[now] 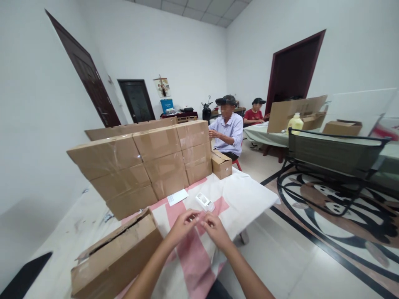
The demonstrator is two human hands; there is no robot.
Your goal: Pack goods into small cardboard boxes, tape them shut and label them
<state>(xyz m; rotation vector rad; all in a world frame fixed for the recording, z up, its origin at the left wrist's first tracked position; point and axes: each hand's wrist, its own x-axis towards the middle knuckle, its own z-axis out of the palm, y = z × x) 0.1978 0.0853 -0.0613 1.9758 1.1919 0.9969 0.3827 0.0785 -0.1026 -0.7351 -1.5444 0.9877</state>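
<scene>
My left hand (186, 223) and my right hand (215, 229) are close together above the near part of the cloth-covered table (249, 195). The fingers of both are curled, with thumb and forefinger drawn together. Anything between the fingertips is too small or too faint to make out. Just beyond my hands a white plastic device (205, 202) with a recessed opening lies on the cloth. A white card (177, 197) with a printed mark lies to its left, close to the box wall.
Stacked cardboard boxes (165, 162) form a wall across the table. An open carton (118, 257) stands at my left, a smaller box (221, 164) at the stack's right end. A person (229, 128) sits behind it; another (255, 114) sits farther back. A folding chair (336, 153) stands right.
</scene>
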